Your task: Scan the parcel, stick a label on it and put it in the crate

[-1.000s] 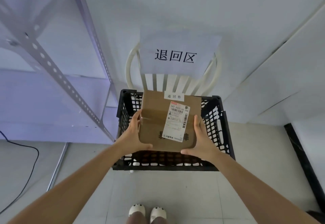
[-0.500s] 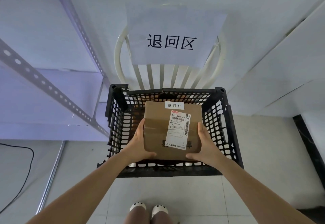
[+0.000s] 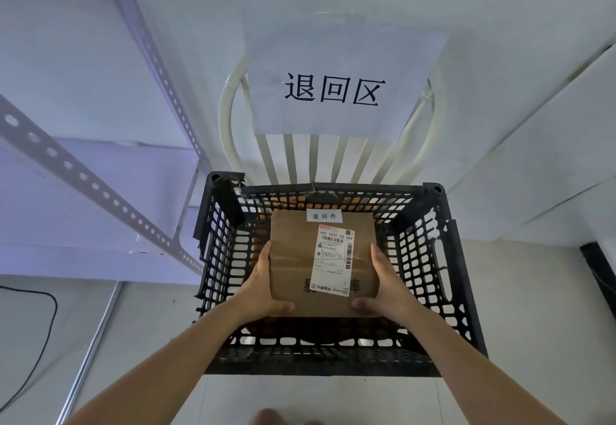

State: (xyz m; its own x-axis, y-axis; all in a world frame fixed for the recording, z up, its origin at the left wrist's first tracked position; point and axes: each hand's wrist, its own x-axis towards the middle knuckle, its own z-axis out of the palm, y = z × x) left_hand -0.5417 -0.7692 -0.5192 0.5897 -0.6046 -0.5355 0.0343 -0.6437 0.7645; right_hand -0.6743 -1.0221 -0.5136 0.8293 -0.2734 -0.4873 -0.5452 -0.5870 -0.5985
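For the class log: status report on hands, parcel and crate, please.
Both hands, left and right, grip parcel. Parcel labelled, inside crate. Nothing in the way.

A white slatted chair [image 3: 230,118] is standing behind, wearing a paper sign [image 3: 336,68] (black characters); a perforated metal shelf frame [image 3: 83,178] is rising left.

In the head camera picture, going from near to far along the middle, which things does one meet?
Near rim of the black plastic lattice crate → brown cardboard parcel held between left hand and right hand → small white label → white slatted chair back → white paper sign.
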